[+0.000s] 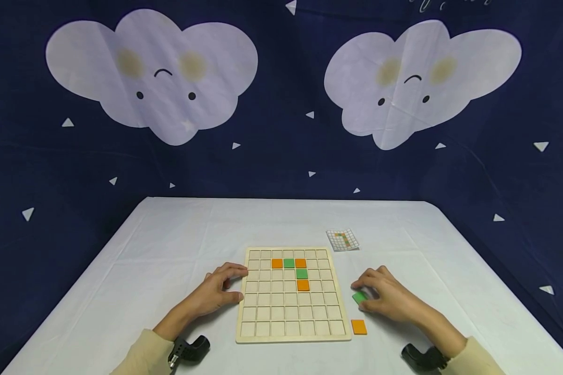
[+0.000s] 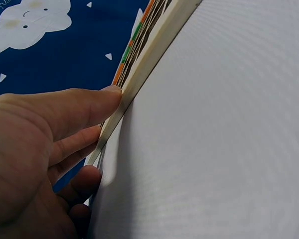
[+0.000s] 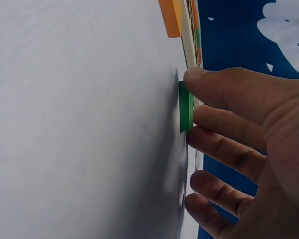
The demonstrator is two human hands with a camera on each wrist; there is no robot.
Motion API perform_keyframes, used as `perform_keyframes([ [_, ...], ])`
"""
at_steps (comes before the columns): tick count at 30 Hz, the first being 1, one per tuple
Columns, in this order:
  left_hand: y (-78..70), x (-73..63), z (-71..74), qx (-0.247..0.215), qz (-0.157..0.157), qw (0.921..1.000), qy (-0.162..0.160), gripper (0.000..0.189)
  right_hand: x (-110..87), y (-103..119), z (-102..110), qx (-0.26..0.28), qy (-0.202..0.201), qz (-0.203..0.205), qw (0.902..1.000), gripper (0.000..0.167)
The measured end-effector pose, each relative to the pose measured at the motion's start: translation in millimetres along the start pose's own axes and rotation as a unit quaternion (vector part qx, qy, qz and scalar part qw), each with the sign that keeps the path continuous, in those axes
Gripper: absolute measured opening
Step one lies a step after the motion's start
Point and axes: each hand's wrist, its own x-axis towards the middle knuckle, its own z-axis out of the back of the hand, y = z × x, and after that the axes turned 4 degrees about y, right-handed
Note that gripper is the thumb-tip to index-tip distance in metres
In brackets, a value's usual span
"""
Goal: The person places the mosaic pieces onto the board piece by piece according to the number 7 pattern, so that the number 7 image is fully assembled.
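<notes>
A wooden grid board (image 1: 291, 338) lies on the white table, with orange tiles (image 1: 277, 263) and green tiles (image 1: 302, 274) set in an angled line in its upper cells. My left hand (image 1: 218, 289) touches the board's left edge with thumb and fingertips, its fingers spread; the left wrist view shows the thumb against the wooden rim (image 2: 134, 84). Right of the board, my right hand (image 1: 389, 294) pinches a loose green tile (image 3: 185, 107) between thumb and fingers, close to the tabletop. Just below it, a loose orange tile (image 1: 358, 327) lies near the board's lower right corner.
A small pattern card (image 1: 343, 240) with a coloured grid lies beyond the board's upper right corner. Behind the white table (image 1: 178, 224) hangs a dark blue cloth (image 1: 281, 156) with clouds. Black wrist devices (image 1: 194, 349) sit at both forearms.
</notes>
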Motion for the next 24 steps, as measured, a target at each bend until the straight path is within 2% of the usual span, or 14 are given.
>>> perform_keyframes([
  [7, -0.3, -0.5, 0.4, 0.001, -0.004, 1.0000, 0.001, 0.050, -2.7, -1.4, 0.3, -0.007, 0.011, -0.005, 0.9999, 0.032],
  [24, 1.5, 0.5, -0.5, 0.003, 0.002, 1.0000, -0.001, 0.050, -7.7, -7.1, -0.3, -0.020, -0.013, 0.003, 0.9997, 0.025],
])
